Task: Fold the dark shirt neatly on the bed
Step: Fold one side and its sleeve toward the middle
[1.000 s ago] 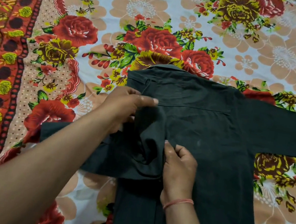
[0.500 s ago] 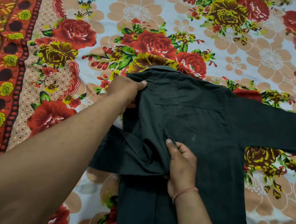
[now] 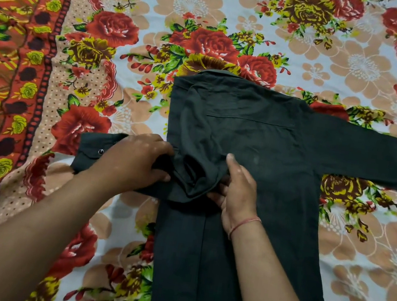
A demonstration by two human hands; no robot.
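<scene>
- The left hand (image 3: 136,160) is curled over the sleeve (image 3: 104,151) of the dark shirt (image 3: 255,159); the fingers (image 3: 164,149) bend down into a bunched fold of cloth, so it grips the sleeve at the place where the sleeve meets the body of the shirt.
- The right hand (image 3: 237,194) lies flat on the shirt just beside this bunched fold, with fingers nearly straight and close together, the thumb pointing toward the collar; it presses the cloth down. Its lower fingers seem to tuck under the edge of the fold, but the dark cloth makes this hard to tell.
- On the right wrist there is a thin reddish thread band (image 3: 244,223).
- The shirt lies spread in the middle of the bed (image 3: 335,54), collar (image 3: 219,73) toward the far edge and hem toward the near edge.
- The gripped sleeve lies across toward the left edge of the bed, and its cuff with a small button (image 3: 100,152) shows beyond the left hand.
- The other sleeve (image 3: 376,161) stretches flat toward the right edge of the bed, well apart from both hands.
- The bed is covered with a floral sheet (image 3: 112,29) with red and yellow roses.
</scene>
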